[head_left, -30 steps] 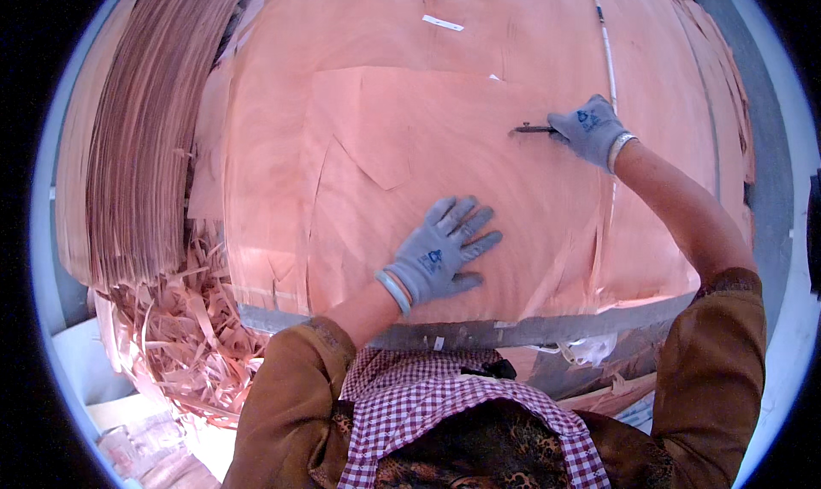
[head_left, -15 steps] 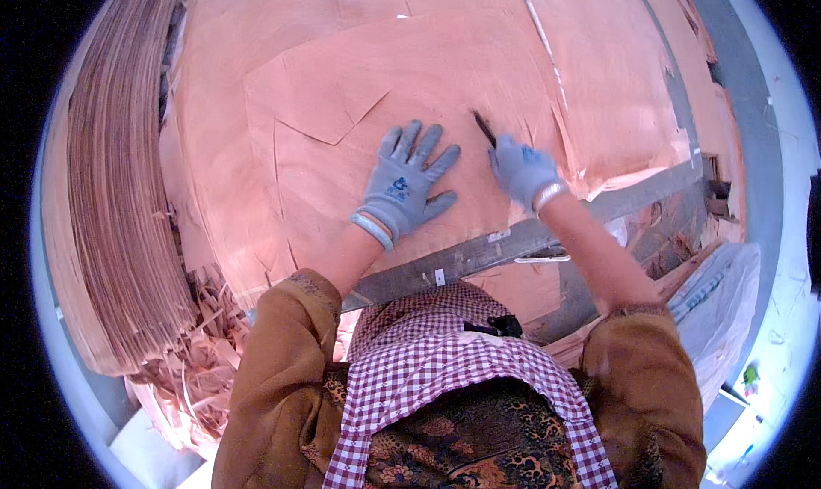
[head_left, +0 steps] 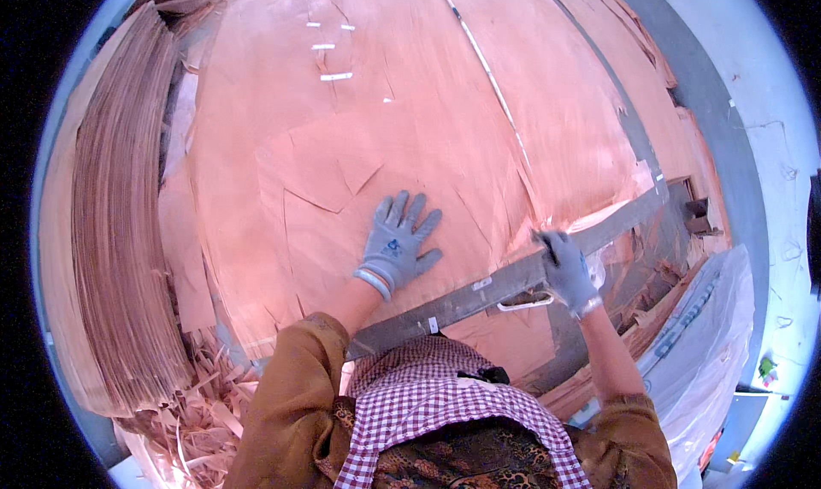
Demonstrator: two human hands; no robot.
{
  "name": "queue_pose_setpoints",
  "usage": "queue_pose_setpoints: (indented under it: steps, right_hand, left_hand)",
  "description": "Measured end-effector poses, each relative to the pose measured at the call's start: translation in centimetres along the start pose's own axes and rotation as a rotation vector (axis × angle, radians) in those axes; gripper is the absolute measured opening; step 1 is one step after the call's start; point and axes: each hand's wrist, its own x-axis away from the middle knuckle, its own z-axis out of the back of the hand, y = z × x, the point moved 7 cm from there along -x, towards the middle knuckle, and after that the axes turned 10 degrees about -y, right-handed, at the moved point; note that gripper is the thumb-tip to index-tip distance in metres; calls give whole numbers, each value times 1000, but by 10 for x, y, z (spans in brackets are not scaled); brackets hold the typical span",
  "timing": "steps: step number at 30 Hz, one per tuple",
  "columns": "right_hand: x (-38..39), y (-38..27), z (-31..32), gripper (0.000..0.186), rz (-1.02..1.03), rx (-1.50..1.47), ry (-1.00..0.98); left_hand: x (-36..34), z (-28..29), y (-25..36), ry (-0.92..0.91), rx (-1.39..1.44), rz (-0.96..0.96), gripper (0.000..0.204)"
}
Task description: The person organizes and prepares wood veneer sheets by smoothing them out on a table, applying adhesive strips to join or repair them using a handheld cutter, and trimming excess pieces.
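— Two gloved hands over the veneer sheets; what does the left hand do?

— It lies flat, fingers spread and released, palm pressing a cut veneer piece that rests on top of the big veneer sheet, near the bench's front edge.

— And the right hand?

— Clenched around a small dark-handled tool, likely a knife; only its tip shows above the glove. That hand sits at the front edge, right over the grey metal rail that runs along it.

— Anything else around?

— A tall stack of veneer sheets stands along the bench's left edge, with a heap of curled offcuts below it at the front-left corner. A few white tape strips sit on the sheet towards the far edge.
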Motion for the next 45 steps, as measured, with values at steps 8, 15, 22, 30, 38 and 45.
queue_pose_setpoints:
  steps: [8,15,22,30,38,45]
  right_hand:
    - [-113,13,-41,43,-255,-2,42]
    - [-49,-35,121,28,45,-296,318]
    - [244,159,121,33,-700,6,547]
    - [559,232,-114,7,-1110,-968,902]
    - [255,153,-8,23,-630,-246,411]
    - [36,123,32,45,-354,-135,381]
  left_hand:
    - [-1,2,5,-8,26,-19,63]
    - [6,-5,-2,-12,-5,7,64]
    - [14,-1,-9,-31,-11,35,66]
    - [2,-12,-2,-61,-22,12,65]
    - [-1,-12,4,-84,-61,-5,65]
    - [-4,-9,7,-126,-79,-1,66]
